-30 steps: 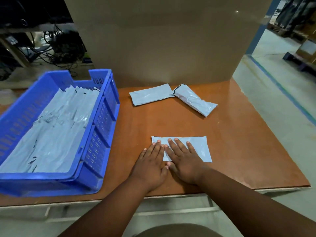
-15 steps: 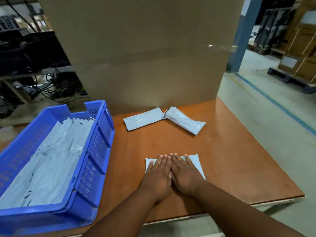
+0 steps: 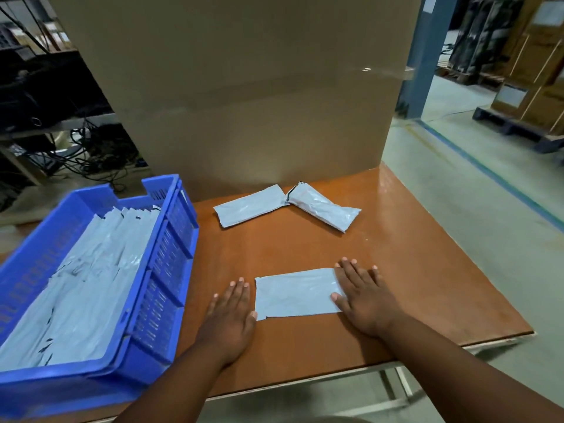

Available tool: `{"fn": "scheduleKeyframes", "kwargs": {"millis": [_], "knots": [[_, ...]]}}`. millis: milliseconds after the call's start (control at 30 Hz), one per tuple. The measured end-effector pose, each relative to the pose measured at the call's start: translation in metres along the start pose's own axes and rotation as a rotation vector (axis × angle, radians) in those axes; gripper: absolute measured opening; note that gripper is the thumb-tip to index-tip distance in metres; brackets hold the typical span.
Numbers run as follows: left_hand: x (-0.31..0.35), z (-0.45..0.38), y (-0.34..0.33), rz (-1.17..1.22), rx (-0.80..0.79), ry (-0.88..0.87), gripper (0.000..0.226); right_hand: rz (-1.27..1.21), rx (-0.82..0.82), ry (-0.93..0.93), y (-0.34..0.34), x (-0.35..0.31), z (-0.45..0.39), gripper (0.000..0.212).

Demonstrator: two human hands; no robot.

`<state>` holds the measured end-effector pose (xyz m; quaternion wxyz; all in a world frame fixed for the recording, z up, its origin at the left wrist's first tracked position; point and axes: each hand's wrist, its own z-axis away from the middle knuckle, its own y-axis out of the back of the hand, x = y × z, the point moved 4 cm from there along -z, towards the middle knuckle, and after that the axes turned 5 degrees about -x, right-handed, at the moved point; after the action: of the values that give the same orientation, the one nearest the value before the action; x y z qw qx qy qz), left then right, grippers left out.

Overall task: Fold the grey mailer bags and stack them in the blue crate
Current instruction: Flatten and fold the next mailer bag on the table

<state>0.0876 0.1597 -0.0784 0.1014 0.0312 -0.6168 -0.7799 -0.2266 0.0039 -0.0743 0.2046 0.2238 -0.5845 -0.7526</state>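
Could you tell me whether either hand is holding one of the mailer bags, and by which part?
Neither grips anything. The right hand presses flat on the folded mailer bag's right end; the left hand lies flat at its left edge.

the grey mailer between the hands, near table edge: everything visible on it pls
The folded mailer is a pale grey, glossy plastic rectangle, lying flat on the brown table with its long side across the view. Faint creases cross its surface; a small flap sticks out at the near left corner. The right hand lies flat over its right end, fingers straight. The left hand rests flat on the table beside its left edge, thumb at that corner.
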Motion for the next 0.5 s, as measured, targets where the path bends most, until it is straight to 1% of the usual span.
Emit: {"fn": "scheduleKeyframes", "kwargs": {"millis": [67,167,233,300,400,500], "knots": [[-0.004,0.008,0.006,0.075,-0.002,0.026,0.087,-0.023,-0.009,-0.05,0.003,0.013,0.003,0.08],[0.008,0.009,0.025,0.202,0.114,0.043,0.084,-0.039,0.056,-0.087,0.015,0.014,0.006,0.088],[0.032,-0.001,0.036,0.205,0.175,-0.03,0.082,-0.003,0.101,-0.029,0.025,-0.005,0.002,0.08],[0.064,-0.017,0.043,0.199,0.182,-0.134,0.079,-0.01,0.131,0.079,0.033,-0.036,-0.007,0.072],[0.108,-0.039,0.044,0.16,0.132,-0.229,0.074,-0.033,0.131,0.198,0.028,-0.077,-0.021,0.067],[0.123,-0.045,0.027,0.12,0.086,-0.255,0.075,-0.049,0.094,0.247,0.006,-0.085,-0.027,0.067]]}}
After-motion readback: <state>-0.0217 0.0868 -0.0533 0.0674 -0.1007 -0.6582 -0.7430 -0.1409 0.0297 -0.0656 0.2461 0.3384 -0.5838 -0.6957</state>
